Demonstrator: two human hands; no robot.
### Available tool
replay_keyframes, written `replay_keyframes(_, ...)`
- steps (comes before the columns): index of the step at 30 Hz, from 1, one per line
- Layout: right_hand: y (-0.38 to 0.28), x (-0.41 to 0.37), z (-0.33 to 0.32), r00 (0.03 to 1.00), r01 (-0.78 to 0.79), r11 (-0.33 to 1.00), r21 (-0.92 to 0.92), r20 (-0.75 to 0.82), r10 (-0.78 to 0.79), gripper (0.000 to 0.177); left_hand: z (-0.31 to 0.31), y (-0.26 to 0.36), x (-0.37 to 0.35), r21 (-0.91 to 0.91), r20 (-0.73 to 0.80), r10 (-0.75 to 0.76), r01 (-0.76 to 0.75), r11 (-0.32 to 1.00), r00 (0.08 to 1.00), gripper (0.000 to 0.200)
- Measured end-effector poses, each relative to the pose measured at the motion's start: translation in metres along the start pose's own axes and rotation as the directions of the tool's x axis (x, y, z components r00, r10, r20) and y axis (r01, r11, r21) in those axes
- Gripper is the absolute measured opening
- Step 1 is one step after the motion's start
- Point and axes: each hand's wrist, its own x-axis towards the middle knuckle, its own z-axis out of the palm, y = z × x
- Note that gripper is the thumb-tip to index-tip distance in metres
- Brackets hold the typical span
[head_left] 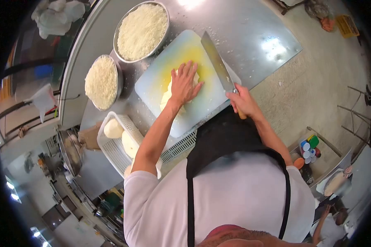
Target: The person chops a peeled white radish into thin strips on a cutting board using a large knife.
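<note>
Spread flat with fingers apart, my left hand [184, 85] presses on pale, sliced pieces [167, 95] in the middle of a white, yellow-stained cutting board [154, 78]. My right hand [244, 102] is closed around the wooden handle of a large knife [218, 61] at the board's right edge. The broad blade points away from me and is apart from the pale pieces. Part of the pieces is hidden under my left hand.
Two metal bowls of white shredded food [142, 32] [102, 82] stand at the left of the metal table [251, 37]. A white plastic basket [111, 150] with pale round pieces is near my left arm. Another person [332, 224] is at the lower right.
</note>
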Motion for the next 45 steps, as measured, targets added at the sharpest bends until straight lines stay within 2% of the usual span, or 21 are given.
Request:
replay_keyframes(1, -0.009, 0.002, 0.004, 1.000, -0.010, 1.000, -0.003, 0.015, 0.010, 0.033, 0.001, -0.004, -0.001, -0.003, 0.006, -0.018, 0.018, 1.000, 1.000, 0.079)
replay_keyframes(3, -0.025, 0.013, 0.013, 1.000, 0.009, 0.964, -0.264, -0.002, -0.010, 0.038, 0.004, -0.015, -0.003, -0.305, -0.172, 0.007, -0.060, 0.951, 0.985, 0.078)
replay_keyframes(4, -0.022, 0.020, 0.018, 1.000, -0.008, 0.962, -0.272, 0.005, 0.010, 0.038, 0.000, -0.019, -0.009, -0.455, -0.302, -0.056, -0.092, 0.886, 0.952, 0.068)
replay_keyframes(6, -0.015, 0.029, 0.031, 0.931, 0.305, 0.713, -0.631, 0.040, -0.363, 0.043, -0.010, -0.039, -0.027, -0.409, -0.369, -0.183, 0.018, 0.912, 0.911, 0.054)
replay_keyframes(7, -0.014, 0.029, 0.037, 0.937, 0.296, 0.711, -0.637, 0.049, -0.346, 0.043, -0.016, -0.050, -0.043, -0.336, -0.401, -0.227, 0.087, 0.938, 0.887, 0.041)
replay_keyframes(9, -0.016, 0.030, 0.048, 0.964, 0.266, 0.777, -0.570, 0.138, -0.229, 0.044, -0.022, -0.068, -0.084, -0.311, -0.305, -0.384, 0.290, 0.905, 0.872, 0.031)
replay_keyframes(10, -0.020, 0.027, 0.050, 0.965, 0.261, 0.775, -0.575, 0.146, -0.216, 0.044, -0.011, -0.079, -0.110, -0.327, -0.269, -0.430, 0.338, 0.882, 0.862, 0.041)
replay_keyframes(12, -0.033, 0.023, 0.055, 0.993, 0.081, 0.813, -0.577, 0.120, -0.013, 0.044, -0.003, -0.067, -0.136, -0.347, -0.228, -0.476, 0.386, 0.855, 0.849, 0.051)
replay_keyframes(14, -0.041, 0.023, 0.054, 0.993, 0.053, 0.824, -0.564, 0.118, 0.018, 0.045, -0.015, -0.019, -0.132, -0.266, -0.409, -0.332, 0.238, 0.934, 0.850, 0.086)
replay_keyframes(15, -0.042, 0.022, 0.053, 0.992, 0.029, 0.837, -0.546, 0.116, 0.042, 0.046, -0.007, -0.016, -0.133, -0.278, -0.405, -0.340, 0.240, 0.930, 0.848, 0.086)
replay_keyframes(17, -0.039, 0.022, 0.051, 0.993, 0.006, 0.846, -0.533, 0.101, 0.056, 0.050, 0.014, -0.014, -0.132, -0.338, -0.291, -0.380, 0.277, 0.899, 0.878, 0.110)
replay_keyframes(19, -0.041, 0.022, 0.049, 0.994, -0.006, 0.856, -0.517, 0.088, 0.061, 0.053, 0.021, -0.019, -0.131, -0.319, -0.322, -0.381, 0.280, 0.906, 0.867, 0.106)
replay_keyframes(24, -0.041, 0.024, 0.037, 0.974, -0.180, 0.874, -0.451, 0.046, 0.224, 0.069, 0.021, -0.023, -0.132, -0.331, -0.321, -0.355, 0.248, 0.911, 0.878, 0.103)
replay_keyframes(31, -0.042, 0.025, 0.029, 0.974, -0.174, 0.856, -0.486, 0.045, 0.224, 0.070, 0.011, -0.018, -0.109, -0.287, -0.285, -0.392, 0.313, 0.906, 0.875, 0.094)
replay_keyframes(33, -0.036, 0.022, 0.035, 0.999, -0.048, 0.788, -0.614, -0.046, 0.025, 0.069, 0.010, -0.016, -0.111, -0.319, -0.256, -0.350, 0.263, 0.910, 0.901, 0.091)
replay_keyframes(37, -0.036, 0.016, 0.048, 0.998, -0.035, 0.773, -0.633, -0.060, -0.004, 0.066, 0.003, -0.012, -0.099, -0.331, -0.320, -0.342, 0.235, 0.914, 0.884, 0.073)
replay_keyframes(39, -0.041, 0.010, 0.053, 0.996, 0.043, 0.771, -0.635, -0.031, -0.081, 0.058, 0.003, -0.012, -0.079, -0.276, -0.401, -0.361, 0.265, 0.924, 0.842, 0.047)
replay_keyframes(40, -0.044, 0.006, 0.057, 0.996, 0.038, 0.768, -0.639, -0.036, -0.079, 0.058, 0.002, -0.012, -0.065, -0.283, -0.401, -0.361, 0.261, 0.923, 0.842, 0.047)
replay_keyframes(42, -0.049, 0.001, 0.066, 0.993, 0.027, 0.791, -0.612, -0.072, -0.090, 0.051, 0.003, -0.013, -0.037, -0.348, -0.414, -0.301, 0.156, 0.924, 0.859, 0.030)
replay_keyframes(43, -0.046, 0.005, 0.065, 0.993, 0.025, 0.785, -0.619, -0.077, -0.092, 0.051, 0.005, -0.013, -0.030, -0.355, -0.419, -0.302, 0.151, 0.923, 0.856, 0.030)
replay_keyframes(45, -0.044, 0.012, 0.064, 0.991, 0.058, 0.795, -0.604, -0.064, -0.121, 0.047, 0.008, -0.009, -0.017, -0.310, -0.288, -0.313, 0.221, 0.925, 0.905, 0.034)
